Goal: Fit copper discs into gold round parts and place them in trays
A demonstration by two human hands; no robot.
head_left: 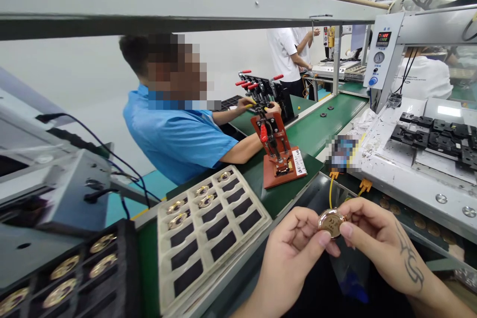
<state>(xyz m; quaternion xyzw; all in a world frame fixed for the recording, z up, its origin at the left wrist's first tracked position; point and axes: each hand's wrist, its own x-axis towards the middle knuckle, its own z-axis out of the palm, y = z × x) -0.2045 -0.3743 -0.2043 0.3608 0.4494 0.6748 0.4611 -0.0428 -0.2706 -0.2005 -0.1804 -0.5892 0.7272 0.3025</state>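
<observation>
Two hands, left hand (294, 248) and right hand (376, 238), pinch one round gold speaker (331, 222) above the conveyor's near edge; five more fill the white tray (261, 216) beside a red clamp jig (278, 151).

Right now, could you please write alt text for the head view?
Both hands, left hand and right hand, pinch a small round gold-coloured part above a green conveyor belt. A beige compartment tray lies left; a person in blue works opposite.
</observation>
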